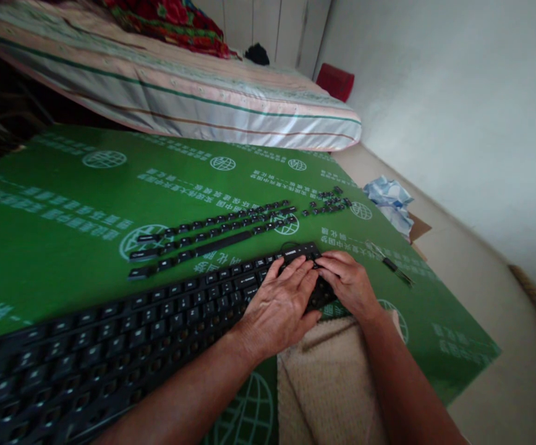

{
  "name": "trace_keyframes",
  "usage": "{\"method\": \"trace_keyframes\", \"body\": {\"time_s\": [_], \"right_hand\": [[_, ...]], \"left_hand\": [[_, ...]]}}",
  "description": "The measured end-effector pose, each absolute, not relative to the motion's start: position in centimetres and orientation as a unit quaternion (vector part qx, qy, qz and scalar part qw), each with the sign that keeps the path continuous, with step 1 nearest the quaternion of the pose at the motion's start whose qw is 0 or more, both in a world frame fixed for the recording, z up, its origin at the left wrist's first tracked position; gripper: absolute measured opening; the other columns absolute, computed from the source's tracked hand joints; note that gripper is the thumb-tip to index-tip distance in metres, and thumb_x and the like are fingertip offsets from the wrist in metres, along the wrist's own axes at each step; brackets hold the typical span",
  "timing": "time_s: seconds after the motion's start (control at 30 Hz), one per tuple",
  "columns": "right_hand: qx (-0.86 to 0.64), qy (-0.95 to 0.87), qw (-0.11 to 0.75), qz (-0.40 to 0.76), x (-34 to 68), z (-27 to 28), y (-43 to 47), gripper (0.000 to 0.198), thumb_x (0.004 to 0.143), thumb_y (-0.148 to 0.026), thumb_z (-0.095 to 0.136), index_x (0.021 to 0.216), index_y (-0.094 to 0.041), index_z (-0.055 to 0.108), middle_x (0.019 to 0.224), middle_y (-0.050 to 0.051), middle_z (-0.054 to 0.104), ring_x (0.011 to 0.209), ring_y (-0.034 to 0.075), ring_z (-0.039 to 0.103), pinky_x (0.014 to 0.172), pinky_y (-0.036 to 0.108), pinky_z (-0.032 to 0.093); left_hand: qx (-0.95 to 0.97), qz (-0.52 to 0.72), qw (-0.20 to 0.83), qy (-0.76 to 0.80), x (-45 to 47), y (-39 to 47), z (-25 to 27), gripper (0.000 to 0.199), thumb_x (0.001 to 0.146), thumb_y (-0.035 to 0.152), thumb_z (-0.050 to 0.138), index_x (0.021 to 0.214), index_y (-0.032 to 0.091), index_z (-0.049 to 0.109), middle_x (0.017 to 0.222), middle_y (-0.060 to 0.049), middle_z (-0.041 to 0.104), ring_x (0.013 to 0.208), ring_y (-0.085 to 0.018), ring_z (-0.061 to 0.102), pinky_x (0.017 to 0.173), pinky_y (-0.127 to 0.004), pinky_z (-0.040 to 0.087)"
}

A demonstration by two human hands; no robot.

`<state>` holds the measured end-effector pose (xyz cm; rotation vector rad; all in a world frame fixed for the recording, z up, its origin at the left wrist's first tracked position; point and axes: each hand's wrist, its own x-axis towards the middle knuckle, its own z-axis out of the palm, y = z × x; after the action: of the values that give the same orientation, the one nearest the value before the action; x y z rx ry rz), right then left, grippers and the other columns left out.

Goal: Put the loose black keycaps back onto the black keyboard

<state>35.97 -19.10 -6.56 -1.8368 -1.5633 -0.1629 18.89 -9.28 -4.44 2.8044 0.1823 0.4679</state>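
A black keyboard point(156, 312) lies slantwise across the green board; its upper rows carry keycaps, while bare key sockets show along its lower rows. My left hand point(279, 309) rests palm down over the keyboard's right part, fingers stretched out and touching it. At the right end, my right hand point(351, 284) has its thumb and fingers pinched together against the number pad; whatever is between the fingertips is hidden. Behind the keyboard, loose black keycaps point(224, 244) are laid out in rows. A smaller group of keycaps point(327, 203) lies farther right.
The green printed board point(179, 185) has a corner at right. On it lie a thin wire tool with a black grip point(391, 264) and, close to me, a beige knitted cloth point(327, 383). Beyond are a bed point(203, 102), crumpled plastic point(389, 199) and a white wall.
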Motion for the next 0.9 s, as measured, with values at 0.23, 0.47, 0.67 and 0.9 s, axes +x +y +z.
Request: {"method": "trace_keyframes", "body": {"time_s": [0.23, 0.47, 0.67, 0.9], "right_hand": [[-0.707, -0.609, 0.349, -0.079, 35.9, -6.6, -19.1, 0.02, 0.088, -0.024, 0.053, 0.096, -0.021, 0.071, 0.094, 0.008, 0.066, 0.089, 0.017, 0.063, 0.08, 0.031, 0.055], [-0.711, -0.609, 0.333, -0.11, 35.6, -6.9, -19.1, 0.021, 0.089, -0.022, 0.051, 0.096, -0.02, 0.071, 0.094, 0.009, 0.066, 0.091, 0.018, 0.061, 0.079, 0.031, 0.055], [-0.721, -0.62, 0.273, -0.144, 35.3, -7.0, -19.4, 0.025, 0.09, -0.02, 0.047, 0.101, -0.02, 0.069, 0.098, 0.009, 0.065, 0.098, 0.02, 0.058, 0.084, 0.035, 0.054], [-0.725, -0.623, 0.254, -0.147, 34.6, -6.6, -19.9, 0.029, 0.089, -0.016, 0.045, 0.109, -0.019, 0.066, 0.105, 0.011, 0.063, 0.104, 0.021, 0.056, 0.09, 0.038, 0.053]], "left_hand": [[0.974, 0.173, 0.13, 0.066, 19.0, -9.5, -4.6, 0.055, 0.083, 0.039, 0.057, 0.129, 0.011, 0.046, 0.139, -0.014, 0.045, 0.135, -0.027, 0.032, 0.112, -0.048, 0.018], [0.975, 0.18, 0.107, 0.07, 19.0, -9.7, -4.7, 0.056, 0.084, 0.041, 0.057, 0.128, 0.009, 0.046, 0.139, -0.014, 0.045, 0.136, -0.026, 0.03, 0.112, -0.048, 0.019], [0.975, 0.192, 0.095, 0.053, 19.0, -9.7, -4.6, 0.051, 0.086, 0.039, 0.054, 0.128, 0.012, 0.047, 0.139, -0.011, 0.047, 0.134, -0.025, 0.033, 0.11, -0.048, 0.022], [0.974, 0.191, 0.109, 0.047, 19.1, -9.6, -4.7, 0.048, 0.086, 0.038, 0.054, 0.126, 0.012, 0.049, 0.137, -0.012, 0.048, 0.132, -0.025, 0.037, 0.11, -0.048, 0.02]]}}
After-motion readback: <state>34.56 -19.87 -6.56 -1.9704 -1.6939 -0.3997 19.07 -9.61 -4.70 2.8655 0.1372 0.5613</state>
